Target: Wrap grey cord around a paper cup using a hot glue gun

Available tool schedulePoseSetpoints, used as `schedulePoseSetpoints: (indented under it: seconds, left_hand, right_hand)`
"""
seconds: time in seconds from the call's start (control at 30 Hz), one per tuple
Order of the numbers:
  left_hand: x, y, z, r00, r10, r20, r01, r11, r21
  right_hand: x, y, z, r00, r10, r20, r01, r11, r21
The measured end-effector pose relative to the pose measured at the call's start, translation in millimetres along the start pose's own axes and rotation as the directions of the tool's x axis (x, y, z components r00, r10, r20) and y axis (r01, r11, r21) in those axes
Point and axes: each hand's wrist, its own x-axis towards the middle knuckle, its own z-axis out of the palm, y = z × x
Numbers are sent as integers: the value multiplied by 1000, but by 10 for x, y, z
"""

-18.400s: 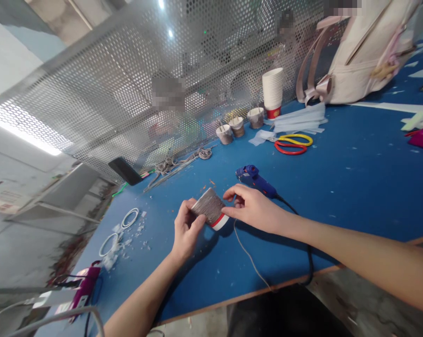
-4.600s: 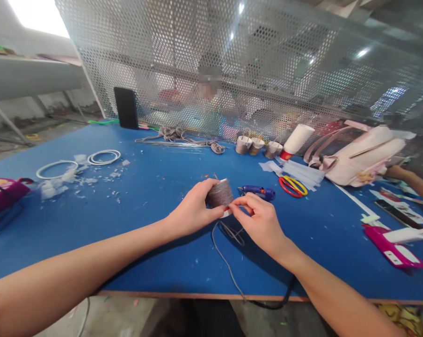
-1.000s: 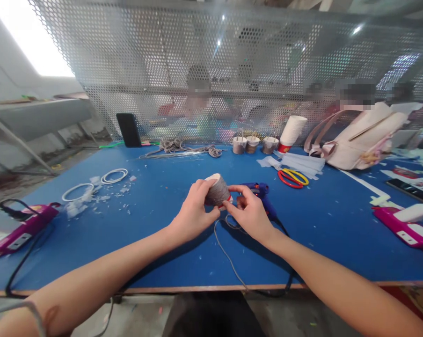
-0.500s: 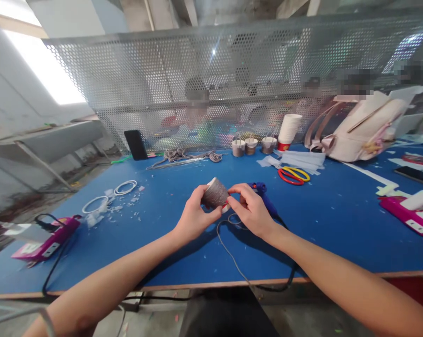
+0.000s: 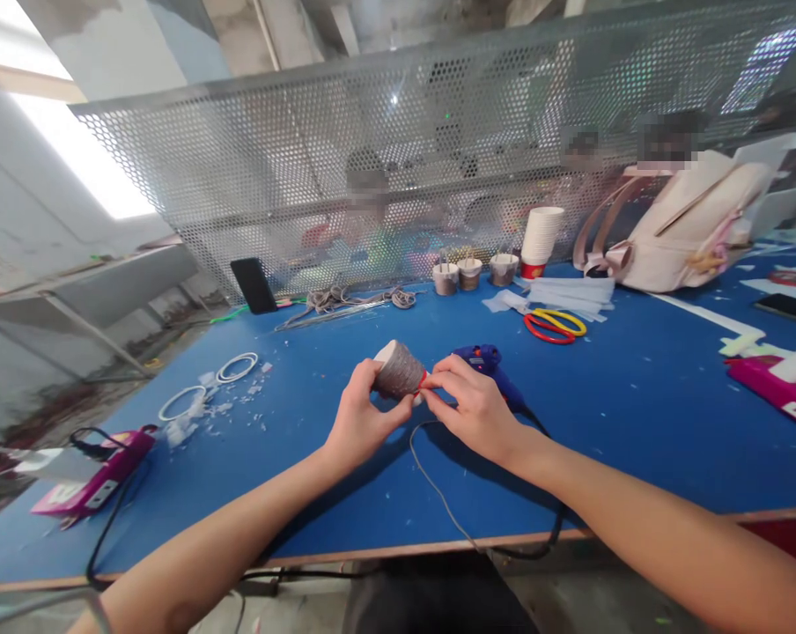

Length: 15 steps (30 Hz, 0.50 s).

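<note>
A paper cup point(image 5: 399, 370) wound with grey cord lies tilted over the blue table, its white end up and left. My left hand point(image 5: 362, 409) is closed around the cup, thumb along the near side. At the cup's red end, the fingers of my right hand point(image 5: 474, 405) are pinched together on the cord, though the pinched bit itself is mostly hidden. The loose grey cord point(image 5: 431, 480) trails from below my hands to the table's front edge. Just behind my right hand lies a blue glue gun point(image 5: 483, 357).
Farther back stand several cord-wrapped cups point(image 5: 469, 275), a stack of paper cups point(image 5: 541, 242) and a pink backpack point(image 5: 675, 233). Red and yellow-handled scissors point(image 5: 556, 324) lie right. White rings point(image 5: 236, 367), scraps and a power strip point(image 5: 100, 475) are left. A perforated metal screen point(image 5: 253, 167) borders the back.
The cup has turned slightly, with more of its red end showing. My right fingers have straightened and shifted a little along that end. The camera view has tilted slightly.
</note>
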Motion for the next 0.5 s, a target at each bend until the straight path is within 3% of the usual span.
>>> schedulePoseSetpoints:
  seconds: [0.2,0.5]
  left_hand:
    - [-9,-10,-3,1000,-4,13,3,997,74]
    - [-1,-47,-22,988,-116,102,105,989,107]
  right_hand:
    - [1,-1,11,999,30,23,-29,999,-37]
    - [-16,26,53,991,90,96,-87,996,-38]
